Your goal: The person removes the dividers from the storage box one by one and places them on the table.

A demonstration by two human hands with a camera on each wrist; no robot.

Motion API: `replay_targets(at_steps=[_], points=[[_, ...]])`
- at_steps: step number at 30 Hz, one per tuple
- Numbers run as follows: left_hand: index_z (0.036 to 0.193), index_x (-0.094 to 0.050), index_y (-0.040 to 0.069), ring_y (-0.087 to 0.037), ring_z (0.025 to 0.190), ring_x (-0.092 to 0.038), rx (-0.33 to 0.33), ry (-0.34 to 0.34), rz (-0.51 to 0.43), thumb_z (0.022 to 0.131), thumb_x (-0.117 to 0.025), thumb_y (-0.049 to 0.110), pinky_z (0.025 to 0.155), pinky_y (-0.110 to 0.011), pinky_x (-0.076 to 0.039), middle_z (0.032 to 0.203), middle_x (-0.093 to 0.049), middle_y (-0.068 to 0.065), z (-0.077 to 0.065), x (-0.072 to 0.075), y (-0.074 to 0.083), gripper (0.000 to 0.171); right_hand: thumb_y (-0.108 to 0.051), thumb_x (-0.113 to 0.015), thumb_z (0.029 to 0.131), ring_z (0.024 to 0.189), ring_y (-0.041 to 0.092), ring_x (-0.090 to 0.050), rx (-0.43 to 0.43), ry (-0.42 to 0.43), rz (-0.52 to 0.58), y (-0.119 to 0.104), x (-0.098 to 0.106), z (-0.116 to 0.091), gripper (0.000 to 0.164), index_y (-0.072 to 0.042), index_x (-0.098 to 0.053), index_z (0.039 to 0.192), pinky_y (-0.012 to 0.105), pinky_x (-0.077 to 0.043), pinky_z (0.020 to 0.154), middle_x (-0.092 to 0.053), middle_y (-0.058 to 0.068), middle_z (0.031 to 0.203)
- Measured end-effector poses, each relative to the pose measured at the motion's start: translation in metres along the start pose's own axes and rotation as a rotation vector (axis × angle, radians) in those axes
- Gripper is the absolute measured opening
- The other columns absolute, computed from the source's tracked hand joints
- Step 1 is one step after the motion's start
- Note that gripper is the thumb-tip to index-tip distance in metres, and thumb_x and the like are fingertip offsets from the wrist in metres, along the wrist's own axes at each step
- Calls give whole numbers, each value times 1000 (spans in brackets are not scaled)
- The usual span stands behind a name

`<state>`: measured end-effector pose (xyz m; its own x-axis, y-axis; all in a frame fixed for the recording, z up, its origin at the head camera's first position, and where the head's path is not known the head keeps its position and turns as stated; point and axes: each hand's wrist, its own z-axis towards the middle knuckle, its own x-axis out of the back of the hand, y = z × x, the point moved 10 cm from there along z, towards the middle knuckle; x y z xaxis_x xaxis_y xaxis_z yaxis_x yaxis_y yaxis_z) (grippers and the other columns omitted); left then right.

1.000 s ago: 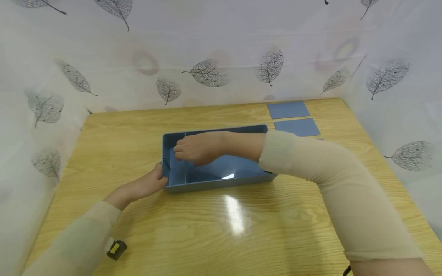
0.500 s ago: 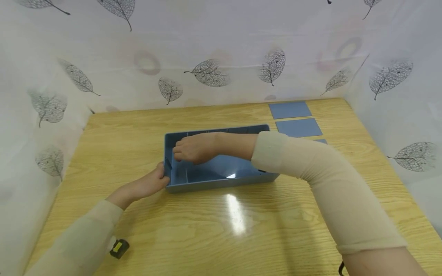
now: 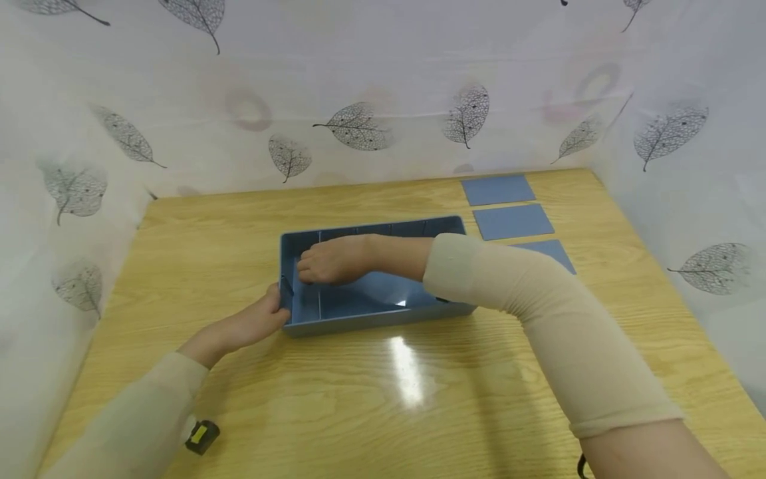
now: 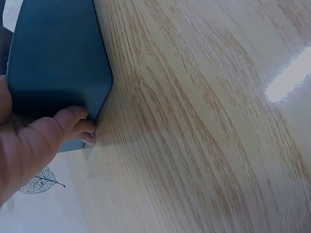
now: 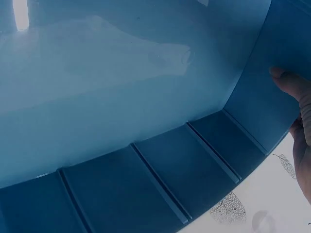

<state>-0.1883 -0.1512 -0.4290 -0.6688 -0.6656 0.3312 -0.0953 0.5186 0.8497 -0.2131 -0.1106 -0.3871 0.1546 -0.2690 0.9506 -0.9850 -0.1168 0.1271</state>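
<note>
A long blue open box [image 3: 377, 321] with slot ridges along its inner walls stands on the wooden table. My left hand [image 3: 257, 320] grips its left end; in the left wrist view the fingers [image 4: 73, 121] curl under the box's corner. Reaching across, my right hand [image 3: 335, 261] is inside the box near that end. In the right wrist view its thumb [image 5: 286, 80] lies against an upright blue divider panel [image 5: 265, 82], with the fingers behind the edge. The back of the hand hides most of this panel in the head view.
Blue flat panels lie in a row at the back right: one far [image 3: 498, 190], one in the middle [image 3: 513, 221], and one nearer [image 3: 553, 251], partly under the right sleeve. A small black object [image 3: 202, 436] with a yellow patch is beside the left sleeve. Leaf-printed cloth [image 3: 383, 80] surrounds the table.
My right hand and forearm have shifted slightly left, uncovering more of the nearest flat panel. The left hand keeps its hold, and the box stays in place.
</note>
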Motion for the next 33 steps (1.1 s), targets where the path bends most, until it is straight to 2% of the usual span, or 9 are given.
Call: replay_targets(at_steps=[6, 14, 20, 33], points=[[142, 10, -13, -43, 134, -7, -9, -2, -6, 94, -30, 2, 107, -61, -13, 148, 7, -37, 0, 0, 2, 64, -12, -35, 102, 96, 20, -51, -1, 2, 31, 2, -7, 5, 25, -4, -56, 115, 31, -43, 83, -58, 7, 111], [141, 9, -15, -42, 132, -11, 6, 9, -3, 94, -31, 2, 107, -59, -15, 148, 3, -38, 0, 1, 2, 64, -12, -34, 103, 96, 20, -52, 12, 3, 21, 0, -10, 7, 26, -3, -56, 114, 31, -44, 82, -58, 7, 110], [140, 7, -15, -42, 131, -15, 12, 16, 6, 95, -32, 3, 105, -57, -18, 147, -1, -38, 1, 1, -1, 62, -11, -34, 102, 94, 20, -53, 16, 29, -1, -1, -11, 9, 26, -3, -57, 112, 31, -44, 80, -60, 7, 109], [140, 8, -16, -41, 129, -17, -3, 24, 23, 94, -31, 1, 104, -55, -20, 146, -4, -38, 2, 1, 1, 62, -8, -40, 99, 96, 20, -54, 17, 14, -73, -1, -14, 9, 23, -4, -59, 113, 31, -44, 81, -61, 6, 110]])
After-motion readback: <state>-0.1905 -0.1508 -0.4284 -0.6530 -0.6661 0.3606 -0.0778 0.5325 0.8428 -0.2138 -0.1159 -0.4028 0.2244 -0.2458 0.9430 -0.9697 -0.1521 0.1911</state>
